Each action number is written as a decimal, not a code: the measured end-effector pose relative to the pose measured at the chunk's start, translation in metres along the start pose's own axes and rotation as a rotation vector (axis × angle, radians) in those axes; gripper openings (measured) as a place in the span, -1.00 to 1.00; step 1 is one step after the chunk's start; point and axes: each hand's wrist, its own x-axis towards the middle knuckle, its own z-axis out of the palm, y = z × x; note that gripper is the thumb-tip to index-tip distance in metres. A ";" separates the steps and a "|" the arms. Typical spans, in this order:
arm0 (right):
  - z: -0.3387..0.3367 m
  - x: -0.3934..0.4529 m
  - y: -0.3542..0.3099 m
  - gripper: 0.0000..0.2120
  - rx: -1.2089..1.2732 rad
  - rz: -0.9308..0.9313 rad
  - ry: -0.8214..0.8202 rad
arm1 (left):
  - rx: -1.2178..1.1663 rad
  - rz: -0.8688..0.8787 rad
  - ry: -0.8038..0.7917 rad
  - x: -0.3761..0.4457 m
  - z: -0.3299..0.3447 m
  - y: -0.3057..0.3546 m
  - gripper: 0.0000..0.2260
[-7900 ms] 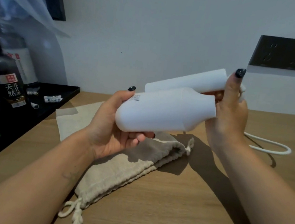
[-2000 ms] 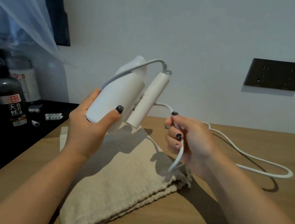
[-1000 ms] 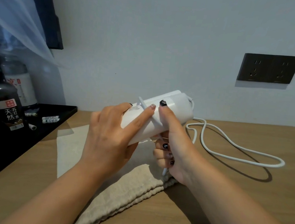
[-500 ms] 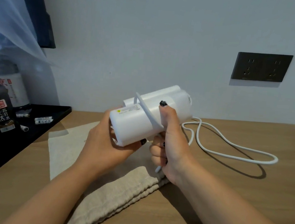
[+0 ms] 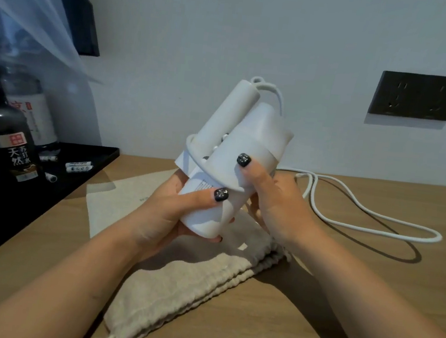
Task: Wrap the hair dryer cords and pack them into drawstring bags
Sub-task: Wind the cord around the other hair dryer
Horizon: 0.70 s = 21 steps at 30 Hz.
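cord end cut off behind right hand

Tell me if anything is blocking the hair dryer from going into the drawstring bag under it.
No object lies between them. The hair dryer, gripped by the left hand and right hand, is above the drawstring bag. But most of the cord trails unwrapped on the table.

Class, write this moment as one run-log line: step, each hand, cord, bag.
step: wrapping cord | left hand: grips hair dryer | right hand: holds dryer | cord: mostly loose on table | drawstring bag: flat, empty
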 end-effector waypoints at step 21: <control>-0.006 0.000 -0.007 -0.36 -0.200 0.154 -0.092 | 0.480 0.365 0.428 0.006 -0.002 -0.003 -0.14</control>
